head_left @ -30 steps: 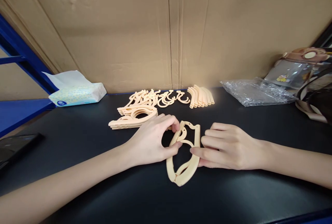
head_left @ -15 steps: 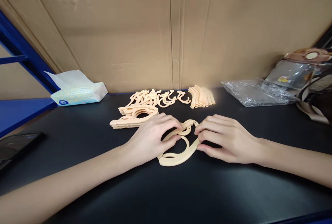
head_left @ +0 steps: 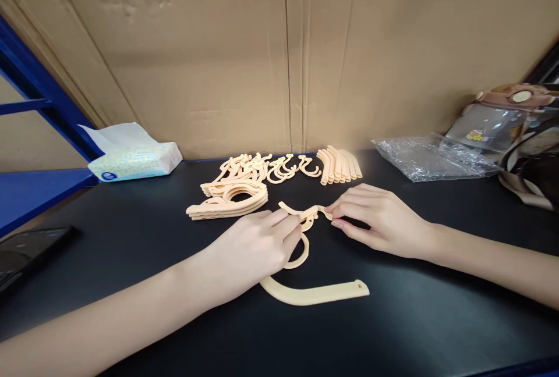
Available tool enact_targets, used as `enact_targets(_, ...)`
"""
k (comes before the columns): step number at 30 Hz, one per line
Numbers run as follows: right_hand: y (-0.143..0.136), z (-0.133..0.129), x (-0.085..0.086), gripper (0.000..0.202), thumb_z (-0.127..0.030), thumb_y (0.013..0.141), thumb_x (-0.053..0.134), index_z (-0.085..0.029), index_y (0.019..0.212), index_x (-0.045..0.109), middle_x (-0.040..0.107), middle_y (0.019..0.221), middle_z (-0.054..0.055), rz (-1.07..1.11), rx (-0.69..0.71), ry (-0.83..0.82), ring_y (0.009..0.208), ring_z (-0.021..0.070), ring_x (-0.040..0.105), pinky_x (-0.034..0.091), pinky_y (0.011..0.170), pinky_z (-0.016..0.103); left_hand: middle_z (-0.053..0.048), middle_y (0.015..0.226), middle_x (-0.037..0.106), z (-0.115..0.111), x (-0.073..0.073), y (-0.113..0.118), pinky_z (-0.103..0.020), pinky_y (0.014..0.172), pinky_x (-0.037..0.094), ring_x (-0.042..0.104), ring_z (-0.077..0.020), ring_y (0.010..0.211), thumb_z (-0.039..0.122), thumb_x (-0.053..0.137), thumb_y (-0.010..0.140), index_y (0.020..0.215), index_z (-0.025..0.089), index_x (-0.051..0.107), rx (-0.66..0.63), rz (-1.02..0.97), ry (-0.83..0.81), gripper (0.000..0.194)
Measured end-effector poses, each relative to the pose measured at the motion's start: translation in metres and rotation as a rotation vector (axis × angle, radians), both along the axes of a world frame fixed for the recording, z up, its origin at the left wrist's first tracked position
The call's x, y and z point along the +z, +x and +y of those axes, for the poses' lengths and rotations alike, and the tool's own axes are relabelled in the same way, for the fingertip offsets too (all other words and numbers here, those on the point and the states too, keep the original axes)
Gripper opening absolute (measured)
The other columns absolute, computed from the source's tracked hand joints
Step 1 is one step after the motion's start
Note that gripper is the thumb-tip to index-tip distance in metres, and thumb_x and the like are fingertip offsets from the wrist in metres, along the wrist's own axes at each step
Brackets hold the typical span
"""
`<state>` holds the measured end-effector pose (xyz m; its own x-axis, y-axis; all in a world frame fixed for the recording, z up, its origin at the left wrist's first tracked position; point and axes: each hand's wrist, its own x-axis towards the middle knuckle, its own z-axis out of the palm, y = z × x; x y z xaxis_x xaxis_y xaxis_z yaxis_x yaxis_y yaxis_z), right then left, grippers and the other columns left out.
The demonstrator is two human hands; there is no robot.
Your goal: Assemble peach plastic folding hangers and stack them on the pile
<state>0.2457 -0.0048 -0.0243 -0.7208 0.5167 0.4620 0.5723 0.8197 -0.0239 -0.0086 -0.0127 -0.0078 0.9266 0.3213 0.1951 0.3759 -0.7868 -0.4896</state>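
A cream plastic folding hanger (head_left: 304, 255) is under my left hand (head_left: 257, 243), whose fingers are closed on its middle. One long curved arm of the hanger (head_left: 314, 297) swings out toward me, with a small hole near its end. My left hand hides where that arm joins the rest. At the top, my right hand (head_left: 378, 217) pinches a thin curved piece that looks like the hook (head_left: 325, 211). Behind my left hand lies a stack of folded hangers (head_left: 231, 205).
Loose hooks (head_left: 244, 167) and a row of curved arm pieces (head_left: 338, 164) lie along the cardboard wall (head_left: 209, 63). A tissue pack (head_left: 135, 159) and a phone (head_left: 35, 249) are at left. Clear plastic bag (head_left: 432, 156) and a bottle (head_left: 489, 124) occupy the right rear.
The long hanger arm has swung outward toward me. My right hand has left that arm and now pinches the thin curved piece at the top. My left hand has turned over the middle.
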Motion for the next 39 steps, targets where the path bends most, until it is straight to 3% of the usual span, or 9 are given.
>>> enact_targets(5,0.0,-0.007,0.005,0.025,-0.025,0.096,0.044,-0.014,0.088,0.065,0.063,0.071,0.002,-0.156,0.011,0.267,0.068,0.015,0.054,0.041,0.076,0.032,-0.006,0.097,0.066,-0.006,-0.001,0.003,-0.03,0.062,0.05,0.062,-0.0202,0.08,-0.001,0.048,0.083,0.106,0.01,0.062,0.1,-0.068,-0.037,0.029)
enact_targets(9,0.002,-0.009,0.006,0.025,-0.024,0.096,0.044,-0.014,0.085,0.065,0.061,0.07,0.002,-0.223,0.045,0.297,0.067,0.015,0.051,0.041,0.07,0.031,-0.006,0.095,0.066,-0.01,-0.002,0.004,-0.027,0.057,0.049,0.062,-0.0185,0.078,-0.003,0.044,0.083,0.101,0.01,0.063,0.128,-0.074,-0.009,0.029)
enact_targets(12,0.002,-0.011,0.005,0.024,-0.019,0.094,0.045,-0.014,0.077,0.063,0.056,0.064,0.001,-0.203,0.173,0.333,0.061,0.0132,0.046,0.039,0.064,0.029,-0.006,0.095,0.066,-0.008,-0.002,0.004,-0.027,0.059,0.048,0.062,-0.0187,0.079,-0.002,0.045,0.083,0.098,0.012,0.062,0.153,-0.066,-0.03,0.026)
enact_targets(16,0.002,-0.011,0.004,0.02,-0.018,0.094,0.046,-0.014,0.083,0.062,0.055,0.064,0.0,-0.118,0.25,0.308,0.061,0.0128,0.046,0.039,0.059,0.027,-0.004,0.092,0.064,-0.002,0.0,0.002,-0.028,0.065,0.047,0.06,-0.0185,0.08,0.003,0.045,0.087,0.095,0.015,0.06,0.18,-0.095,-0.089,0.021)
enact_targets(20,0.007,-0.001,0.006,0.024,-0.01,0.094,0.038,-0.014,0.096,0.062,0.062,0.088,0.006,-0.16,0.139,0.2,0.076,0.0141,0.053,0.043,0.066,0.027,-0.003,0.091,0.063,0.001,0.002,0.001,-0.028,0.065,0.045,0.059,-0.0184,0.08,0.002,0.045,0.087,0.094,0.016,0.059,0.192,-0.107,-0.129,0.021)
enact_targets(24,0.011,0.004,0.007,0.036,-0.005,0.092,0.035,-0.023,0.114,0.059,0.058,0.109,0.006,-0.245,0.106,0.099,0.089,0.0145,0.055,0.047,0.074,0.028,-0.003,0.089,0.063,0.002,0.001,-0.002,-0.028,0.065,0.046,0.059,-0.0184,0.078,0.003,0.044,0.088,0.103,0.015,0.06,0.178,-0.127,-0.141,0.024)
enact_targets(30,0.003,-0.01,0.013,0.024,-0.013,0.093,0.04,-0.013,0.104,0.061,0.059,0.102,0.01,-0.353,0.138,0.181,0.094,0.0193,0.054,0.048,0.076,0.032,-0.005,0.093,0.063,0.004,0.001,-0.003,-0.025,0.07,0.048,0.06,-0.0172,0.087,0.007,0.039,0.092,0.107,0.017,0.061,0.192,-0.156,-0.145,0.029)
enact_targets(39,0.001,-0.017,0.012,0.022,-0.014,0.09,0.042,-0.014,0.1,0.062,0.059,0.1,0.009,-0.309,0.223,0.134,0.092,0.0188,0.054,0.044,0.073,0.031,-0.004,0.091,0.062,0.005,0.001,-0.003,-0.024,0.067,0.047,0.06,-0.0155,0.084,0.009,0.038,0.094,0.107,0.018,0.061,0.195,-0.179,-0.165,0.028)
